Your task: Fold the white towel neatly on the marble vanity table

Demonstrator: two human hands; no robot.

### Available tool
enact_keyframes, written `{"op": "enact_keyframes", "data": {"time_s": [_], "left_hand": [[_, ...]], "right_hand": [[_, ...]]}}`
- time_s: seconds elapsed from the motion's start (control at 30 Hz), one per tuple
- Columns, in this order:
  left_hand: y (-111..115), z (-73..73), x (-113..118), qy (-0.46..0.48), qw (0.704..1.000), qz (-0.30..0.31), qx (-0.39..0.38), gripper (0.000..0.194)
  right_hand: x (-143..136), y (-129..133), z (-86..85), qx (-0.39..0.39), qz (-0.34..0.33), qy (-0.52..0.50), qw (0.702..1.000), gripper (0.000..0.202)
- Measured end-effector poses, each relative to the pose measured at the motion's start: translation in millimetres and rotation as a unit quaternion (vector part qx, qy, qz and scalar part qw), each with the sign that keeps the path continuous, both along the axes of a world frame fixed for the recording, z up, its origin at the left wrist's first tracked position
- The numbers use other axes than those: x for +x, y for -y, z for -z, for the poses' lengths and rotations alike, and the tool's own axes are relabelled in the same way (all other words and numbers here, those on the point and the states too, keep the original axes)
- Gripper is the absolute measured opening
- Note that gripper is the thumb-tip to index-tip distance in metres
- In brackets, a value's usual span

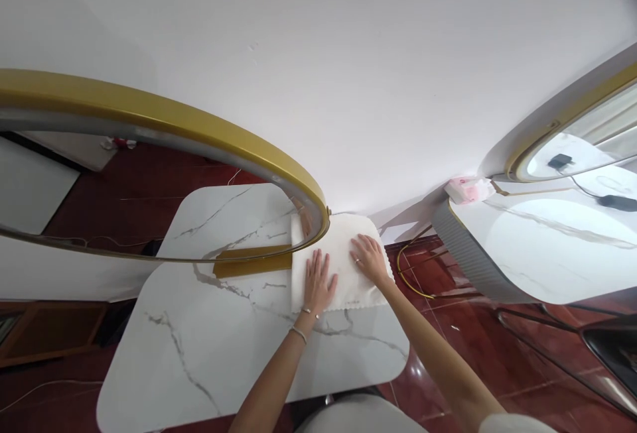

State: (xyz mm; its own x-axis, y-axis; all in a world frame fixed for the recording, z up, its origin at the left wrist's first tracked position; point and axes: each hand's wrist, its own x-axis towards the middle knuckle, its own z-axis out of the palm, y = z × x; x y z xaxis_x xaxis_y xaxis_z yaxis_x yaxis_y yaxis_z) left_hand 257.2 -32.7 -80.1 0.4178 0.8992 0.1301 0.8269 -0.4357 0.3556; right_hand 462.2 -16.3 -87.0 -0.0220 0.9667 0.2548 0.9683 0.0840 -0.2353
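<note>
A white cloth with a scalloped edge lies flat at the right end of the white marbled table. My left hand rests on the cloth's left part, palm down with fingers spread, and bracelets circle its wrist. On the cloth's right part lies my right hand, flat with its fingers a little apart and a ring on one finger. Neither hand grips anything.
A gold-framed mirror overhangs the table's back left. A second white table at right bears a pink tissue pack, beside another gold-framed mirror. A dark chair stands at lower right; a pale seat is at bottom centre.
</note>
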Motion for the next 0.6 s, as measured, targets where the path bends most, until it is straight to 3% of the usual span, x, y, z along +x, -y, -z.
{"op": "enact_keyframes", "data": {"time_s": [0.1,0.17,0.43,0.5,0.6], "left_hand": [[-3,-1.3,1,-0.004,1.000,-0.022,0.004,0.060],[9,-3.1,-1,-0.005,1.000,-0.027,0.006,0.059],[117,-3.3,-24,-0.009,0.999,-0.030,-0.021,0.063],[122,-0.7,-30,0.008,0.999,-0.033,-0.022,0.058],[95,0.5,-36,0.039,0.998,-0.055,-0.002,0.050]], "right_hand": [[-2,5,2.4,0.001,-0.006,0.003,1.000,0.047],[-7,25,5.4,0.005,-0.011,0.007,1.000,0.050],[-25,139,8.3,0.015,-0.041,0.014,0.999,0.065],[-26,152,9.3,0.016,-0.039,0.012,0.999,0.066],[-26,148,11.2,0.027,-0.026,-0.004,0.999,0.059]]}}
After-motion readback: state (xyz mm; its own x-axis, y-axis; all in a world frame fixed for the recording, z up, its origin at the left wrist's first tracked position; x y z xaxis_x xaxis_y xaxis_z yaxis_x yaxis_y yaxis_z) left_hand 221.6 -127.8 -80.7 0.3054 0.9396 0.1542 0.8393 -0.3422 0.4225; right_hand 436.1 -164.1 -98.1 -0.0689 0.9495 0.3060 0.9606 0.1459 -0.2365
